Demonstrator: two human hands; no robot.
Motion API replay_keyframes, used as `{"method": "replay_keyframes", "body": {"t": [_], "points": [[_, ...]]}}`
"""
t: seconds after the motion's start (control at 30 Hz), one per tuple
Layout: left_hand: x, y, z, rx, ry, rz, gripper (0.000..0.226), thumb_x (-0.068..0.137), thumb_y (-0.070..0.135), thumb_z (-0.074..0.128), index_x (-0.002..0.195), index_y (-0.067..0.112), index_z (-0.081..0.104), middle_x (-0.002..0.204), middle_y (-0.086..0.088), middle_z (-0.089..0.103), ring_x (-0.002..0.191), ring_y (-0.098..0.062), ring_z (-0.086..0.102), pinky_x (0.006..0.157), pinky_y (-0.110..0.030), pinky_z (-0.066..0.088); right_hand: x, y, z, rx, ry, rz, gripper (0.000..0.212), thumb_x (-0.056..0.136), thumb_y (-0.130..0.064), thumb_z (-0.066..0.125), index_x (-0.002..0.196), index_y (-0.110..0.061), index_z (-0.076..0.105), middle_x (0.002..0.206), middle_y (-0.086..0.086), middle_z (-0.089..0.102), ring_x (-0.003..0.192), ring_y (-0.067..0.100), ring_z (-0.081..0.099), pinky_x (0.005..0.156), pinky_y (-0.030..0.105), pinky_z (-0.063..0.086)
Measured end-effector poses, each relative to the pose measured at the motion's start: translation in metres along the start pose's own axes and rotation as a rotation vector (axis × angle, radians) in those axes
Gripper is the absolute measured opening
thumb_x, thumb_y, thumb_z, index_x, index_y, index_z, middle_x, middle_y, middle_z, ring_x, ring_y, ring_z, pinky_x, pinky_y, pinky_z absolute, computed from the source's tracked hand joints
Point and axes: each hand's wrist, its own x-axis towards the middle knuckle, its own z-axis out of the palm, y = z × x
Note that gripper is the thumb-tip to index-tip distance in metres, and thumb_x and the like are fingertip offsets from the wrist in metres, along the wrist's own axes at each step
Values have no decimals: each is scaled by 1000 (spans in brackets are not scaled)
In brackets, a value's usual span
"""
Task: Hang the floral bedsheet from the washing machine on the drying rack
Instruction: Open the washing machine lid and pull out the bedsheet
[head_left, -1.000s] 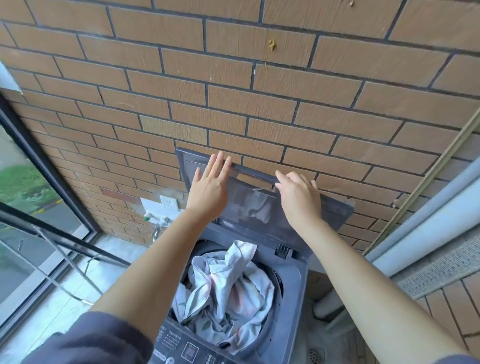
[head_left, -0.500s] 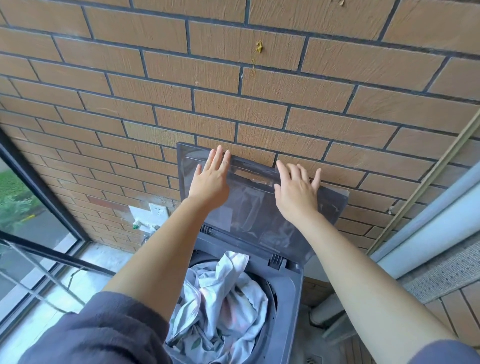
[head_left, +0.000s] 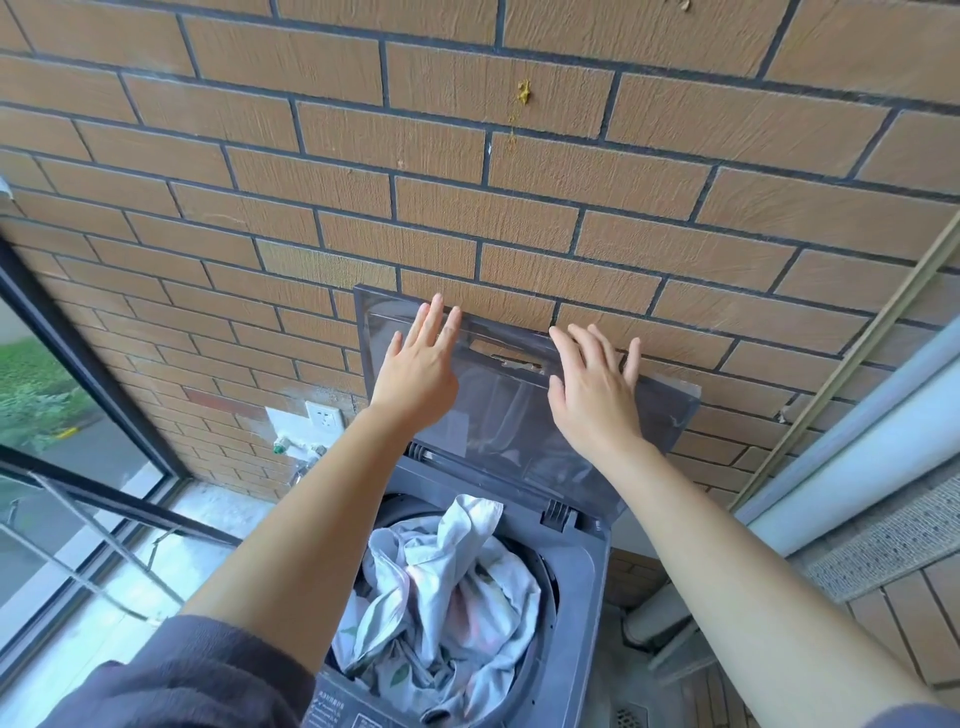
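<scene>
Early stage. Washing machine (head_left: 582, 597) lid (head_left: 498, 415) is up, near upright, close against the brick wall (head_left: 467, 218). Left hand (head_left: 418, 366) and right hand (head_left: 592, 395) both lie flat on the lid's inner face, fingers straight and spread, gripping nothing, one on each side of the handle slot. Floral bedsheet (head_left: 447, 587) lies crumpled in the drum, untouched, one twist poking up. Done: lid opened. Left: release lid, pull sheet out, carry to drying rack, spread it and hang it. Rack not identifiable in this view, so can't judge the carry
</scene>
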Motion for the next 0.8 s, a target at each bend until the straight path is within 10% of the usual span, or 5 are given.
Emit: {"method": "replay_keyframes", "body": {"t": [0.37,0.8], "points": [[-68,-10,10,-142,174,48,60,78,6,61,135,11,45,142,-7,43,133,-27,37,104,-41,37,-50,-25,5,140,99,-224,47,88,-3,53,135,-8,49,143,12,44,140,30,31,117,52,12],[-192,-40,119,-93,-214,-57,50,77,20,67,124,20,52,129,-2,53,122,-26,51,92,-38,45,-170,-56,109,190,-333,-259,56,70,-4,71,124,-14,58,129,6,58,126,26,52,101,50,45]]}}
